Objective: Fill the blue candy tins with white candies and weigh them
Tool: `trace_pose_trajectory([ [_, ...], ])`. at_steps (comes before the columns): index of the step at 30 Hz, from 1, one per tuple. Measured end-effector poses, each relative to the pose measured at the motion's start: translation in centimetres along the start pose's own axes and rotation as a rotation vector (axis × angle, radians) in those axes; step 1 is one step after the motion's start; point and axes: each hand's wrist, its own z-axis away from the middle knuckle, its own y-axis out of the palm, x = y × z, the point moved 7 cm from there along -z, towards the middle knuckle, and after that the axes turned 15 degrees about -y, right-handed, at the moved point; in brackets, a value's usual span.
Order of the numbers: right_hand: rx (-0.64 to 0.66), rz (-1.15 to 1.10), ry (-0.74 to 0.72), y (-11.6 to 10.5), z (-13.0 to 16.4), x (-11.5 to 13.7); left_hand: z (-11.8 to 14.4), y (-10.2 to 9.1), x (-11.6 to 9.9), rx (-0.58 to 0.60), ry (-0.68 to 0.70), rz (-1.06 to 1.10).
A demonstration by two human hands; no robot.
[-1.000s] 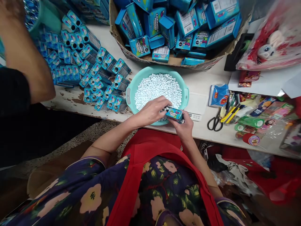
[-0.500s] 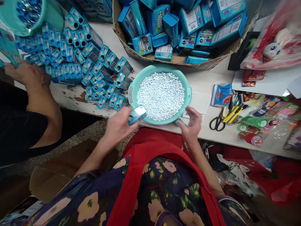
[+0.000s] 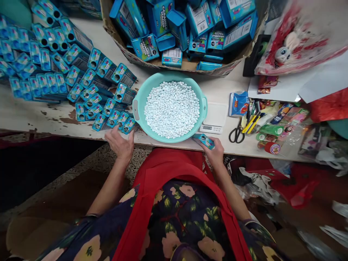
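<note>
My left hand (image 3: 119,144) is at the front of the rows, thumb and fingers apart. They are right beside a small blue candy box (image 3: 128,125) at the end of a row; whether they touch it is hard to tell. My right hand (image 3: 216,152) is closed on another blue candy box (image 3: 204,140), tilted at the table's front edge. Between my hands stands a turquoise tub (image 3: 136,108) full of small white candies (image 3: 172,108). Left of it, several upright candy boxes (image 3: 108,107) show dark round openings in their tops.
A carton (image 3: 187,70) of larger blue boxes stands behind the tub. To the right are a white digital scale (image 3: 216,114), a blue packet (image 3: 238,103), black-handled scissors (image 3: 236,135), a yellow cutter (image 3: 250,123) and assorted sweets. A plastic bag (image 3: 307,43) holds a plush toy.
The candy box from my left hand now stands at the end of the row. My right hand has drawn its box out from beside the tub. The view has turned rightwards; the other person's arms are gone.
</note>
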Motion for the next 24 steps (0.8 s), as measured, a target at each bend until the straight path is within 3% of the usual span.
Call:
trace_pose_trajectory([
  [2, -0.106, 0.025, 0.021, -2.9, -1.3, -0.2, 0.7, -1.0, -2.1, 0.019, 0.093, 0.018],
  [5, -0.237, 0.068, 0.005, -5.7, -4.8, -1.4, 2.1, 0.5, -8.2, 0.165, 0.388, 0.095],
  [9, -0.198, 0.081, -0.039, -4.8, -10.0, -3.9, 4.9, 5.0, -17.6, 0.303, 0.837, 0.183],
  [12, -0.175, 0.066, -0.069, -4.5, -11.1, -4.9, 5.7, 7.6, -21.7, 0.299, 0.967, 0.080],
  [15, -0.269, 0.066, -0.050, -6.1, -9.2, -5.5, 5.0, 8.7, -22.9, 0.288, 0.934, -0.029],
  [19, -0.375, 0.030, 0.119, -7.8, -4.6, -7.4, 3.2, 8.8, -22.8, 0.333, 0.762, 0.006],
  [21, -0.391, 0.010, 0.202, -7.9, -2.6, -8.3, 2.1, 8.3, -22.6, 0.383, 0.628, 0.172],
  [24, -0.398, -0.001, 0.267, -7.4, -0.9, -9.1, 0.0, 7.3, -21.7, 0.529, 0.299, 0.660],
])
